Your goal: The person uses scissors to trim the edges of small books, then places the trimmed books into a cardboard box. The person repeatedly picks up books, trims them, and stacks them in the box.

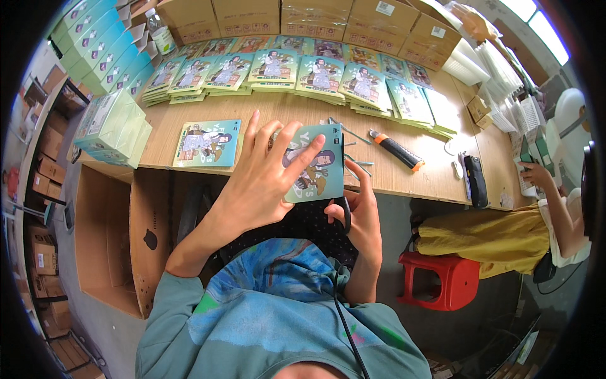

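My left hand (259, 170) grips a flat teal printed packet (315, 165) with a cartoon figure on it, held up in front of the table edge. In my right hand (363, 221) are black-handled scissors (345, 213), fingers through the loops. Their blades run along the packet's right edge and are partly hidden behind it. Thin teal strips (356, 161) lie on the tabletop just beyond my right fingers. A similar packet (207, 144) lies flat to the left of my left hand.
Stacks of matching packets (273, 68) line the table's far side, before brown cartons (249, 16). An orange-and-black utility knife (396, 150) and a black case (476, 182) lie to the right. Pale green boxes (113, 129) stand left. A co-worker's arm (558, 199) and a red stool (439, 278) are at right.
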A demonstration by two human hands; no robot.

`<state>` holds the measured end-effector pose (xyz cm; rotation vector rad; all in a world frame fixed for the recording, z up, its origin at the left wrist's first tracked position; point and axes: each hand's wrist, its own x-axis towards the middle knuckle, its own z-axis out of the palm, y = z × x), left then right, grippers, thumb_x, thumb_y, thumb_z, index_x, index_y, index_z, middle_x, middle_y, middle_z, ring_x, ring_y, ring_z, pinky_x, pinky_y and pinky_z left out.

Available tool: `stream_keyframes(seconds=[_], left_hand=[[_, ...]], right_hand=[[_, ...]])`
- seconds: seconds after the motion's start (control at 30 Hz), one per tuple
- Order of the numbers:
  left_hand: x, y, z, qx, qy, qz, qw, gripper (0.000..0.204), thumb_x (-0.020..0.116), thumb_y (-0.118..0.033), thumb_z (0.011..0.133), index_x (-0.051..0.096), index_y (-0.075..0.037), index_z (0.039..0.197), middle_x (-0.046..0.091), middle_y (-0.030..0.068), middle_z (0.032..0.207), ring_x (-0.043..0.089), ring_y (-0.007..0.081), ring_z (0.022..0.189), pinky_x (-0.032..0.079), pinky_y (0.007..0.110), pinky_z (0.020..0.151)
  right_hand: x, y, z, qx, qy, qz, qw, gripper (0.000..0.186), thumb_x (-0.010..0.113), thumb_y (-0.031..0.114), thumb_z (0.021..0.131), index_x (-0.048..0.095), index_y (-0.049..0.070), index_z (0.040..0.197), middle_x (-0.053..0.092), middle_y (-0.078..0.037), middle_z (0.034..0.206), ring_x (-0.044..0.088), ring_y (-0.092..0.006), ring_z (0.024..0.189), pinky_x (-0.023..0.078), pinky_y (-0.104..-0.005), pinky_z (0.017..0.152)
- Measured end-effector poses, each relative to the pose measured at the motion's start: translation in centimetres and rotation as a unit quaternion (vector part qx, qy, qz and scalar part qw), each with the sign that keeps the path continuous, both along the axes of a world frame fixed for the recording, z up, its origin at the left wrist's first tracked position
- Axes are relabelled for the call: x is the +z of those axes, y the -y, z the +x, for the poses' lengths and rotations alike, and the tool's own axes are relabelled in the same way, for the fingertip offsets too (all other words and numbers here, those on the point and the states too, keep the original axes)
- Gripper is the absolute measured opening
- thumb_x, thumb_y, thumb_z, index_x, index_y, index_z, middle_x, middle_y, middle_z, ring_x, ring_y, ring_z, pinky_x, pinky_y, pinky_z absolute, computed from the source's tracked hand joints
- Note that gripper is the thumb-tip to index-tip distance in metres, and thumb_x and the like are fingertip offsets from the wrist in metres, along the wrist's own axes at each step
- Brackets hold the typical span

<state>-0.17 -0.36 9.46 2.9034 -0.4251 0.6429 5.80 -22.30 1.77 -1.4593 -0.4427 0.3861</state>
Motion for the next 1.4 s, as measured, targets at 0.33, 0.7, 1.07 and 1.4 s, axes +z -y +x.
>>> stream_keyframes(seconds=[0.33, 0.7, 1.07, 1.4], left_hand=[[-0.3, 0.3, 0.2, -0.030, -0.033, -0.013, 0.999, 0.106, 0.088, -0.014, 0.058, 0.049, -0.021, 0.157, 0.042, 0.0166, 0.147, 0.042, 0.0410, 0.134, 0.024, 0.070, 0.123], [-0.1, 1.4, -0.6, -0.022, -0.037, -0.003, 0.999, 0.107, 0.085, -0.012, 0.059, 0.047, -0.021, 0.158, 0.041, 0.0164, 0.149, 0.042, 0.0415, 0.133, 0.024, 0.069, 0.124], [-0.3, 1.3, -0.6, -0.040, -0.059, 0.004, 0.997, 0.106, 0.086, -0.011, 0.058, 0.048, -0.015, 0.156, 0.041, 0.0186, 0.147, 0.042, 0.0427, 0.134, 0.023, 0.069, 0.124], [-1.0, 0.6, 0.4, -0.020, -0.061, -0.011, 0.998, 0.106, 0.089, -0.015, 0.061, 0.046, -0.017, 0.158, 0.042, 0.0184, 0.146, 0.041, 0.0425, 0.136, 0.024, 0.066, 0.124]], right_hand=[[-0.5, 1.5, 1.2, 0.071, -0.017, 0.034, 0.997, 0.100, 0.089, 0.015, 0.086, 0.023, 0.005, 0.162, 0.073, -0.013, 0.096, 0.067, -0.0130, 0.085, 0.052, -0.0254, 0.077], [0.2, 0.6, 0.5, 0.001, 0.019, 0.006, 1.000, 0.085, 0.087, 0.015, 0.088, 0.036, 0.002, 0.154, 0.071, -0.008, 0.085, 0.063, -0.0095, 0.076, 0.050, -0.0238, 0.068], [0.1, 0.4, 1.2, 0.019, 0.008, 0.009, 1.000, 0.075, 0.085, 0.018, 0.091, 0.041, 0.002, 0.150, 0.072, -0.008, 0.089, 0.064, -0.0099, 0.080, 0.051, -0.0245, 0.070], [0.4, -0.7, 4.0, 0.041, 0.030, -0.041, 0.998, 0.059, 0.081, 0.023, 0.095, 0.050, 0.000, 0.140, 0.073, -0.010, 0.091, 0.062, -0.0087, 0.082, 0.049, -0.0250, 0.069]])
